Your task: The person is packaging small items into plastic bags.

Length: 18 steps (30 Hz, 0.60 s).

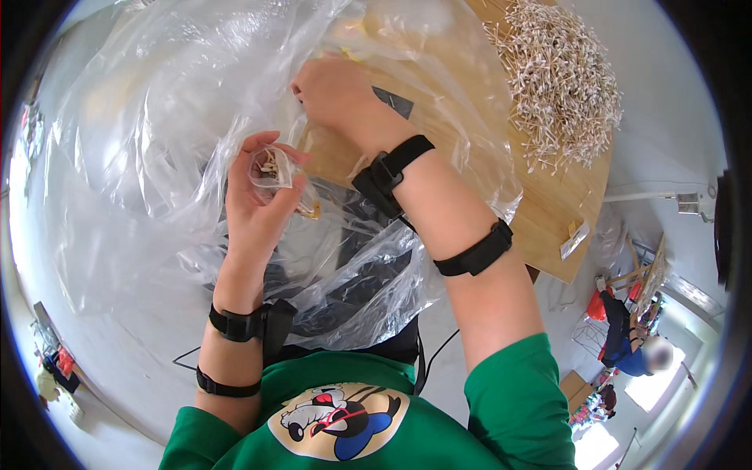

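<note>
My left hand (262, 192) is closed around a small clear plastic packet (272, 177) with a round open mouth. The tips of several cotton swabs (269, 162) show inside it. Farther off and to the right, my right hand (333, 90) is curled with its back toward me, over the large clear plastic bag (157, 125). Its fingers point away and are mostly hidden, so I cannot make out what they hold. Just beyond it, something yellow (354, 53) shows blurred through the film. The bag spreads across the table's left side and drapes toward my lap.
A big heap of loose cotton swabs (558, 82) lies on the wooden table (548, 223) at the far right. A small white and yellow packet (575, 239) rests near the table's right edge. Another person (630, 348) is off to the right, away from the table.
</note>
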### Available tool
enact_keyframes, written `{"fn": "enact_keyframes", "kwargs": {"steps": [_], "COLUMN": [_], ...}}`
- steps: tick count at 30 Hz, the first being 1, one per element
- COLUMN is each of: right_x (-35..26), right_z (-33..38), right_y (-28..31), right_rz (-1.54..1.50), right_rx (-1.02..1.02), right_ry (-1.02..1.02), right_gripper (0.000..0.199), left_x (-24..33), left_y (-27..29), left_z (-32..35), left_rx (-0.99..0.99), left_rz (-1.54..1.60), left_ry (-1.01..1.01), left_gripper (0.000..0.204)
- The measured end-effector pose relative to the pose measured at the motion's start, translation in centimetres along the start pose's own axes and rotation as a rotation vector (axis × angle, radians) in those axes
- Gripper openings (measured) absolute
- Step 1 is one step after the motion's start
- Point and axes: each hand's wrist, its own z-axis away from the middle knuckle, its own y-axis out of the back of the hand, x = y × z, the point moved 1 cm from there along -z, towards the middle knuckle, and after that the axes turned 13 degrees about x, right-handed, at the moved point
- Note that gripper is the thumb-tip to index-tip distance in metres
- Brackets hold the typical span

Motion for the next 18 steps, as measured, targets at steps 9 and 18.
{"fn": "enact_keyframes", "kwargs": {"steps": [9, 18], "right_x": [3.8, 5.8], "right_z": [4.8, 8.8], "right_y": [0.5, 1.2], "right_rz": [-0.088, -0.008], "right_rx": [0.352, 0.443], "right_ry": [0.11, 0.186], "right_gripper": [0.017, 0.03], "left_x": [-0.5, -1.5], "left_y": [-0.2, -0.8], "left_z": [0.2, 0.1], "left_rx": [-0.001, -0.001], "left_rz": [0.03, 0.097], "left_ry": [0.049, 0.05], "left_gripper": [0.046, 0.048]}}
